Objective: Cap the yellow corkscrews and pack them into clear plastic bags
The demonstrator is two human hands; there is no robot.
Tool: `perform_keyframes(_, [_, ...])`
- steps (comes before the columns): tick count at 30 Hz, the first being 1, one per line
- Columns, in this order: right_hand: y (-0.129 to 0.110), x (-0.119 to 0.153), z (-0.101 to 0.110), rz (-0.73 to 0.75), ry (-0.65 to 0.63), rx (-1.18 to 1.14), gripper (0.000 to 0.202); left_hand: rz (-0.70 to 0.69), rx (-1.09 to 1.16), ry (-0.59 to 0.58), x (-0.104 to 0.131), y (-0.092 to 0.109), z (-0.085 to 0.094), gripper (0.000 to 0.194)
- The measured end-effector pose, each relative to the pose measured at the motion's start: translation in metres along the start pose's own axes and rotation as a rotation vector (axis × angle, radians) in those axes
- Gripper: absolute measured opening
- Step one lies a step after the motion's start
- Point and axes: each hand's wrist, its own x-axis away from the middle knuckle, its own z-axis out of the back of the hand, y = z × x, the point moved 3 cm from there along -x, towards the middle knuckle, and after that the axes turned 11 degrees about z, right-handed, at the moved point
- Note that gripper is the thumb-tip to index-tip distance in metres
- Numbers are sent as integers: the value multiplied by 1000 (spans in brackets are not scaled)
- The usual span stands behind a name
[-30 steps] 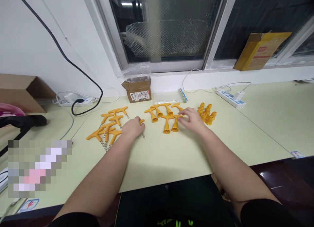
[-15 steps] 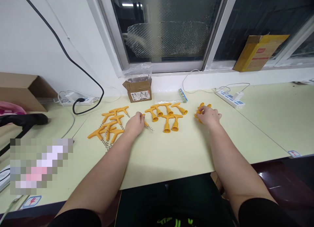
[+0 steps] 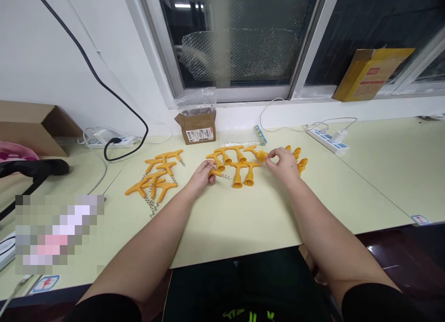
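Observation:
My left hand (image 3: 202, 177) is closed on a yellow corkscrew (image 3: 217, 173), whose metal spiral points right. My right hand (image 3: 284, 165) pinches a small yellow cap (image 3: 262, 156) at its left, in front of a yellow piece with a T-shaped handle (image 3: 250, 148). Between the hands lie several yellow T-handled pieces with flared ends (image 3: 237, 176). Left of my left hand is a group of yellow corkscrews (image 3: 166, 186) with bare spirals. Several loose yellow caps (image 3: 302, 164) lie just beyond and right of my right hand.
A small open cardboard box (image 3: 199, 129) and a clear plastic bag (image 3: 239, 137) are by the wall. Power strips stand at the left (image 3: 111, 140) and right (image 3: 327, 140). A larger cardboard box (image 3: 26, 127) and a black object (image 3: 38, 169) occupy the left side.
My left hand has moved right with the corkscrew, now pointing more sideways. My right hand has moved left from the loose caps with a yellow cap in its fingers.

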Motion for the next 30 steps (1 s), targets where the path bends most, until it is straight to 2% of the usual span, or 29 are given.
perform_keyframes(5, [-3,3,-9,22,-94,-201,4,32,26,3,2,0,-2,34])
perform_keyframes(10, [-10,8,-20,115,-213,-309,2,59,33,-11,3,1,-1,33])
perform_keyframes(17, [-12,9,-29,124,-199,-442,6,45,-80,-49,3,1,-4,36])
perform_keyframes(23, [-7,12,-41,1,-240,-461,19,31,-54,-54,1,0,-2,40])
perform_keyframes(30, [-13,12,-41,1,-146,-633,16,46,7,-55,-3,-3,1,47])
